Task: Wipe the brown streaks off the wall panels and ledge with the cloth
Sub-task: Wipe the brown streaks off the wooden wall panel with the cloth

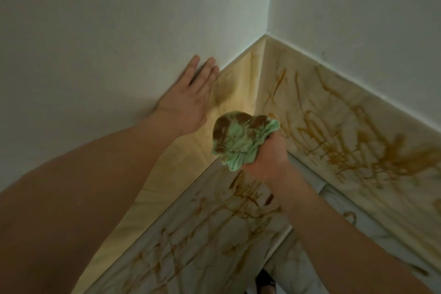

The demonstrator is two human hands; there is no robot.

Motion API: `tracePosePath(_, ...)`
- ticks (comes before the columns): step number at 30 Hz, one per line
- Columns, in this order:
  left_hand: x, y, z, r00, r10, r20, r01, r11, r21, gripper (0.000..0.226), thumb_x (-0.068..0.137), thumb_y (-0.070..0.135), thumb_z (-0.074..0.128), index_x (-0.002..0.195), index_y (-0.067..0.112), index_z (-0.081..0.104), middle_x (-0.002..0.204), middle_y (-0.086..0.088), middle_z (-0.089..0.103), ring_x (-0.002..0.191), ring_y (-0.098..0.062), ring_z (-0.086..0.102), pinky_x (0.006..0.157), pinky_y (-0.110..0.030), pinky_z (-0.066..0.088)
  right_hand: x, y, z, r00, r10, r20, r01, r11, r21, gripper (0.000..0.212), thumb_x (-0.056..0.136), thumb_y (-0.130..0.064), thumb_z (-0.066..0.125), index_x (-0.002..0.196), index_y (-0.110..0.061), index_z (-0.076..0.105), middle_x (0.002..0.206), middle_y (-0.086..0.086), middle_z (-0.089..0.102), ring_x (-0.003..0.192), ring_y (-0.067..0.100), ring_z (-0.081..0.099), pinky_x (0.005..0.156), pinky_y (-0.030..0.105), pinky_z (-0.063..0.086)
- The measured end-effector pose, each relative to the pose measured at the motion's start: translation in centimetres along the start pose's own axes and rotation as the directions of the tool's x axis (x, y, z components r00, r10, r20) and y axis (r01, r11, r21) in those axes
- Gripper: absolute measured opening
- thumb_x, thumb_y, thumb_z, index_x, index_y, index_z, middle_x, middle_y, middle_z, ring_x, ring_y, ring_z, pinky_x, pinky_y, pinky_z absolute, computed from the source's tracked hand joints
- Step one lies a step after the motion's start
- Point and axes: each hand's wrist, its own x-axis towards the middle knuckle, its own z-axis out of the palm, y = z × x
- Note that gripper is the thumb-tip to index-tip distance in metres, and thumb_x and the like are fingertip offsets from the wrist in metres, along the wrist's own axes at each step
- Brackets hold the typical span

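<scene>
The left hand (188, 100) lies flat against the white wall (95, 31), fingers straight and holding nothing. The right hand (265, 157) grips the bunched green cloth (241, 140), stained brown, near the corner over the ledge (186, 162). Brown streaks (334, 140) cover the wall panels (372, 112).

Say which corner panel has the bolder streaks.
The right panel: thick brown streaks. The left panel, beside the left hand, shows only a pale yellow smear.

The cloth (238, 138) hides fingers of the right hand (268, 158).
</scene>
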Motion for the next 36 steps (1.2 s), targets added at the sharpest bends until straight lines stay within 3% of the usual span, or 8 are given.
tracePosePath(4, -0.1, 0.7, -2.0, 0.993, -0.110, -0.030, 0.079, 0.852, -0.518, 0.076, 0.096, 0.055, 0.039, 0.155, 0.006, 0.041, 0.170, -0.015, 0.020, 0.159, -0.034, 0.004, 0.127, -0.056, -0.005, -3.5, -1.7, -0.1, 0.995, -0.069, -0.069, 0.060, 0.991, -0.118, 0.064, 0.104, -0.053, 0.034, 0.142, -0.008, 0.060, 0.140, 0.018, 0.062, 0.131, 0.038, 0.057, 0.106, 0.054, 0.049)
tracePosePath(7, -1.2, 3.2, -4.9, 0.983, -0.175, 0.050, 0.083, 0.188, -0.979, 0.053, 0.102, 0.042, 0.049, 0.148, 0.014, 0.049, 0.155, -0.007, 0.042, 0.146, -0.026, 0.035, 0.118, -0.037, 0.029, -5.4, -2.4, 0.5, 0.987, -0.110, -0.114, 0.087, 0.977, -0.193, 0.055, 0.108, -0.045, 0.033, 0.133, -0.007, 0.064, 0.124, 0.016, 0.065, 0.115, 0.033, 0.063, 0.096, 0.049, 0.055)
tracePosePath(9, -2.7, 5.5, -7.4, 0.988, -0.125, 0.093, 0.069, -0.187, -0.980, 0.045, 0.103, 0.048, 0.053, 0.139, 0.021, 0.057, 0.139, 0.001, 0.055, 0.129, -0.018, 0.052, 0.102, -0.032, 0.044, -6.4, -2.7, 1.2, 0.989, -0.099, -0.110, 0.068, 0.966, -0.250, 0.056, 0.108, -0.043, 0.031, 0.139, -0.004, 0.059, 0.133, 0.020, 0.062, 0.123, 0.035, 0.061, 0.100, 0.050, 0.053)
tracePosePath(13, -5.1, 8.2, -9.9, 0.985, -0.092, 0.143, 0.080, -0.494, -0.866, 0.058, 0.090, 0.063, 0.067, 0.134, 0.026, 0.054, 0.127, 0.011, 0.060, 0.112, -0.004, 0.060, 0.087, -0.023, 0.051, -9.4, -2.4, 3.3, 0.996, -0.067, -0.055, 0.040, 0.919, -0.393, 0.071, 0.107, -0.060, 0.028, 0.143, -0.006, 0.057, 0.143, 0.023, 0.059, 0.136, 0.039, 0.055, 0.118, 0.057, 0.038)
tracePosePath(17, -6.2, 8.9, -10.2, 0.948, 0.001, 0.319, 0.109, -0.941, -0.319, 0.033, 0.104, 0.044, 0.054, 0.126, 0.020, 0.061, 0.126, -0.005, 0.070, 0.106, -0.017, 0.072, 0.091, -0.038, 0.060, -12.1, -2.6, 5.0, 0.986, -0.158, -0.061, 0.067, 0.694, -0.717, 0.057, 0.109, -0.056, 0.026, 0.129, -0.024, 0.069, 0.133, 0.012, 0.069, 0.122, 0.024, 0.067, 0.104, 0.043, 0.052)
tracePosePath(23, -7.6, 8.6, -10.7, 0.918, 0.191, 0.348, 0.003, -0.880, 0.475, 0.060, 0.106, 0.046, 0.032, 0.122, 0.007, 0.074, 0.127, -0.021, 0.070, 0.117, -0.036, 0.067, 0.109, -0.050, 0.048, -15.6, -6.1, 5.6, 0.930, -0.358, -0.084, 0.119, 0.507, -0.854, 0.069, 0.108, -0.059, 0.020, 0.119, -0.018, 0.074, 0.107, 0.008, 0.078, 0.104, 0.029, 0.071, 0.092, 0.047, 0.055)
tracePosePath(28, -7.3, 9.4, -11.9, 0.910, 0.195, 0.365, -0.025, -0.855, 0.518, 0.071, 0.101, 0.063, 0.035, 0.127, 0.007, 0.072, 0.130, -0.019, 0.069, 0.119, -0.036, 0.067, 0.104, -0.049, 0.050, -18.1, -9.3, 4.0, 0.898, -0.428, -0.107, 0.065, 0.369, -0.927, 0.041, 0.108, -0.037, 0.044, 0.104, -0.010, 0.075, 0.092, 0.014, 0.077, 0.080, 0.026, 0.074, 0.080, 0.042, 0.058)
tracePosePath(36, -1.2, 12.2, -16.2, 0.786, 0.190, 0.588, -0.046, -0.931, 0.363, 0.032, 0.105, 0.026, 0.055, 0.130, 0.008, 0.066, 0.116, -0.016, 0.076, 0.105, -0.035, 0.074, 0.086, -0.048, 0.060, -19.5, -16.9, 1.1, 0.883, -0.442, 0.160, 0.018, -0.307, -0.951, 0.024, 0.102, -0.036, 0.054, 0.088, -0.023, 0.069, 0.080, -0.001, 0.071, 0.076, 0.017, 0.068, 0.073, 0.034, 0.054)
